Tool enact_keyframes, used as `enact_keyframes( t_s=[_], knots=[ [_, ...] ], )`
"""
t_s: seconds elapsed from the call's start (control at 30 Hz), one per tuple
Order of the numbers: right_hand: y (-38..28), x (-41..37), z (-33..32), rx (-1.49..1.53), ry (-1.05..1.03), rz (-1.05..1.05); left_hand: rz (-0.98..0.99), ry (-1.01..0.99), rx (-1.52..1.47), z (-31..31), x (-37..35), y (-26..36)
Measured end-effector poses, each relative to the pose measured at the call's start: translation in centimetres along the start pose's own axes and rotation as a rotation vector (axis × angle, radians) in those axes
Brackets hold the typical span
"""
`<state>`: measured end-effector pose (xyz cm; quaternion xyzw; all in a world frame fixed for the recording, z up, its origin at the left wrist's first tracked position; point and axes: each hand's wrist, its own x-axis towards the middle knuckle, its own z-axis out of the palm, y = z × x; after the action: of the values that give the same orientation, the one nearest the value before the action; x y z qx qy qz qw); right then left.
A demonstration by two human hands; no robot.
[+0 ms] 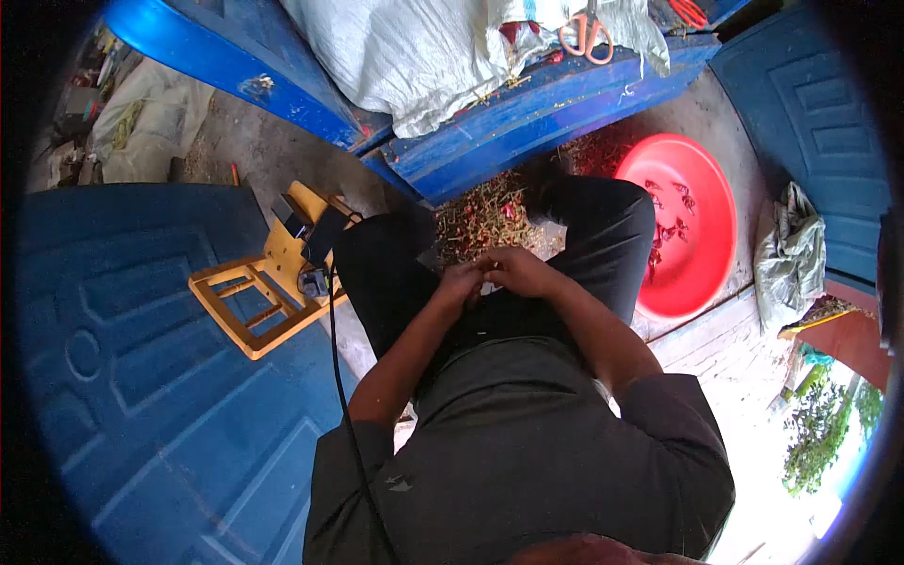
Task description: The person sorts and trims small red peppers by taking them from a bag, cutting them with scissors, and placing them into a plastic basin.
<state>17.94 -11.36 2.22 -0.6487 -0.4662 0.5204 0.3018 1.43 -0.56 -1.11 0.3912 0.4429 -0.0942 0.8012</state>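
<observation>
My left hand (460,283) and my right hand (520,272) meet in front of my lap, between my knees. Fingers of both are drawn in and touch each other at the tips. Whatever lies between them is too small or hidden to make out. Just beyond, on the floor between my legs, is a heap of dry stems (480,224) with a few red bits in it. To the right of my knee stands a red plastic basin (708,268). Several dark red pieces, which look like dried chillies (674,229), lie in it.
A blue wooden bench (546,122) ahead bears a white woven sack (405,56) and scissors with orange handles (586,40). Left of me are a yellow wooden stool (252,325) and a blue door panel (141,348). A crumpled sack (789,254) lies beyond the basin.
</observation>
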Motion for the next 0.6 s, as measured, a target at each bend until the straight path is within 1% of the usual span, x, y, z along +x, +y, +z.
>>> enact_keyframes(
  t_s=[0.03, 0.07, 0.1, 0.13, 0.17, 0.2, 0.23, 0.27, 0.3, 0.33, 0.37, 0.4, 0.47, 0.5, 0.53, 0.57, 0.6],
  knots=[
    [0.2, 0.2, 0.0, -0.011, 0.006, -0.007, 0.003, -0.050, 0.097, -0.2, -0.4, 0.0],
    [0.5, 0.3, -0.1, 0.154, -0.096, 0.066, 0.008, -0.099, 0.195, -0.5, -0.7, 0.0],
    [0.7, 0.3, -0.1, 0.322, -0.200, 0.141, 0.021, -0.102, 0.199, -0.6, -1.3, 0.3],
    [1.0, 0.2, -0.2, 0.313, -0.192, 0.134, -0.007, -0.159, 0.220, -0.7, -2.0, 0.7],
    [1.4, 0.0, -0.5, 0.451, -0.256, 0.136, -0.034, -0.215, 0.241, -0.7, -2.6, 1.2],
    [1.0, -0.1, -0.8, 0.592, -0.321, 0.136, -0.023, -0.216, 0.247, -0.5, -3.2, 1.4],
    [0.1, -0.4, -1.3, 0.577, -0.328, 0.183, -0.020, -0.236, 0.227, -0.3, -3.9, 1.7],
    [0.0, -0.6, -1.2, 0.569, -0.321, 0.176, -0.015, -0.257, 0.207, -0.2, -4.3, 2.1],
    [0.0, -0.9, -1.0, 0.612, -0.294, 0.205, -0.003, -0.261, 0.213, -0.1, -4.5, 2.4],
    [0.1, -1.1, -0.8, 0.656, -0.268, 0.236, -0.013, -0.214, 0.231, 0.0, -4.6, 2.6],
    [0.2, -0.9, -0.5, 0.650, -0.244, 0.279, -0.022, -0.167, 0.247, 0.1, -4.6, 2.8],
    [0.4, -0.8, 0.1, 0.642, -0.237, 0.278, -0.012, -0.173, 0.248, 0.1, -4.4, 3.0],
    [1.0, -0.7, 1.8, 0.667, 0.049, 0.285, -0.010, -0.042, 0.199, -0.2, -3.8, 3.4],
    [1.0, -0.7, 2.9, 0.743, 0.162, 0.294, -0.003, -0.053, 0.202, -0.5, -3.4, 3.6],
    [0.7, -0.6, 3.2, 0.738, 0.175, 0.293, 0.048, -0.020, 0.122, -0.9, -2.9, 3.8],
    [0.5, -0.6, 3.6, 0.766, 0.268, 0.283, 0.096, 0.013, 0.041, -1.0, -2.4, 3.8],
    [0.2, -0.5, 3.8, 0.795, 0.358, 0.274, 0.097, 0.006, 0.043, -0.5, -2.6, 4.4]
  ],
)
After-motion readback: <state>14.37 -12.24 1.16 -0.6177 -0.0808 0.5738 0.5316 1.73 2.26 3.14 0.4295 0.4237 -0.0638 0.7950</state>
